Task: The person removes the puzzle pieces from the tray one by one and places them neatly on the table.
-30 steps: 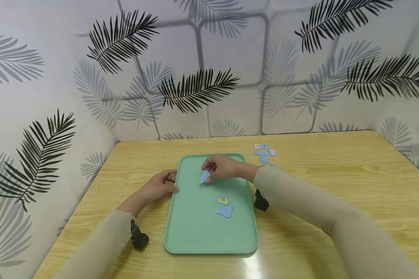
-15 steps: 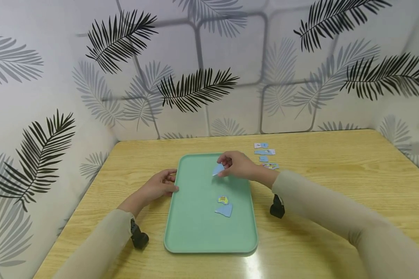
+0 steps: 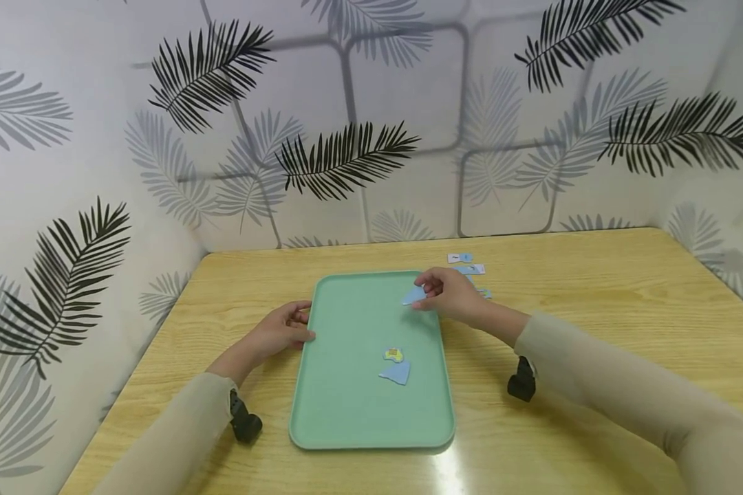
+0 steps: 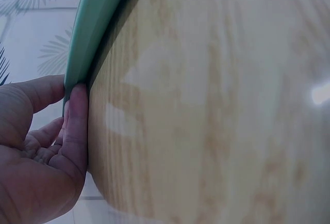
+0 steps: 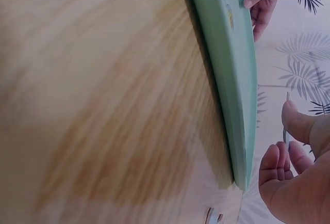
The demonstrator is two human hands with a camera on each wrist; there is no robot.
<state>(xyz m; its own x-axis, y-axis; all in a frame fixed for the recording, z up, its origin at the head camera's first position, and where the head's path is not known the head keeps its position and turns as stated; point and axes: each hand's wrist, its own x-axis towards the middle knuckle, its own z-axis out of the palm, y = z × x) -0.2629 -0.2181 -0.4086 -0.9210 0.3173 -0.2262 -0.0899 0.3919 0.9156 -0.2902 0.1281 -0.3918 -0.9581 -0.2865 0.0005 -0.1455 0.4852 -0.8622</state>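
Note:
My right hand (image 3: 457, 297) pinches a flat light-blue puzzle piece (image 3: 413, 295) between thumb and fingers. It is over the far right corner of the green tray (image 3: 347, 412). In the right wrist view the piece (image 5: 287, 137) shows nearly edge-on, mostly hidden by the fingers. My left hand (image 3: 277, 331) holds the tray's left rim; in the left wrist view the thumb and fingers meet at the green rim (image 4: 85, 43). On the tray lie a yellow piece with a brown patch (image 3: 393, 355) and, touching or close below it, a blue piece (image 3: 397, 372).
Beyond the tray's far right corner, several small blue and white pieces (image 3: 470, 269) lie in short rows on the wooden table (image 3: 569, 295), partly hidden by my right hand. A leaf-patterned wall covering (image 3: 408, 185) rises behind the table's back edge.
My right hand has carried the blue piece rightward over the tray, toward the far right corner. My left hand has stayed at the left rim, and the two pieces on the tray lie as before.

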